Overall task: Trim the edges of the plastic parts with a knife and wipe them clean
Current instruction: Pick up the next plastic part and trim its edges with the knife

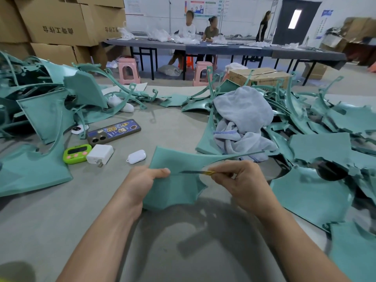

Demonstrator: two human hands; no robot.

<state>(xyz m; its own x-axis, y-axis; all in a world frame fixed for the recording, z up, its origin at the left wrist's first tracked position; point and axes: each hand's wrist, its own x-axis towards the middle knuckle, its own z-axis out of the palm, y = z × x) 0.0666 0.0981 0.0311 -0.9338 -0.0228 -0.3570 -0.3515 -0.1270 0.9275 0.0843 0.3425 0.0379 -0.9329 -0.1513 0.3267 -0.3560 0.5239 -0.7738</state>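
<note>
Now the left hand (146, 181) clamps the teal plastic part (173, 180) steady, so the right hand (238, 184), pinching the knife (198, 172), can shave its edge

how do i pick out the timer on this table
On the grey table, look left of centre to the dark phone lying flat. Just nearer the camera is a row of small gadgets; the timer is leftmost, beside a white charger, and the only lime-green one.
</note>
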